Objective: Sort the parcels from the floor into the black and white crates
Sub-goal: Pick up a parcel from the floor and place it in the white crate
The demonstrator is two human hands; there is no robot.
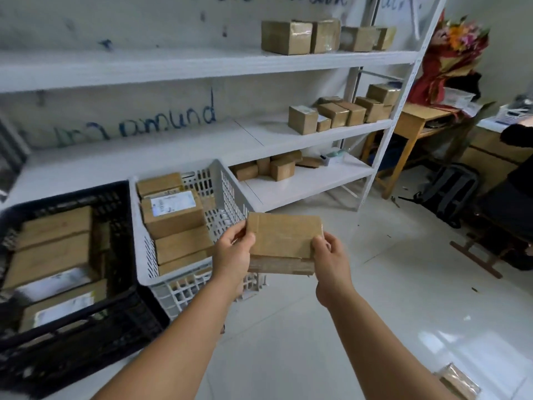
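Note:
I hold a flat brown cardboard parcel (pixel 284 239) in the air with both hands, just right of the white crate (pixel 230 187). My left hand (pixel 234 255) grips its left edge, thumb on top. My right hand (pixel 330 259) grips its right edge the same way. The white crate holds several brown parcels, one with a white label (pixel 173 204). To its left, the black crate (pixel 72 339) holds several larger brown parcels, some labelled. Another parcel (pixel 458 382) lies on the floor at the bottom right corner.
A white metal shelf unit (pixel 317 57) stands behind the crates with small brown boxes on three levels. A wooden desk (pixel 415 115), a black backpack (pixel 452 192) and a seated person in black (pixel 516 180) are at the right. The floor is glossy white tile.

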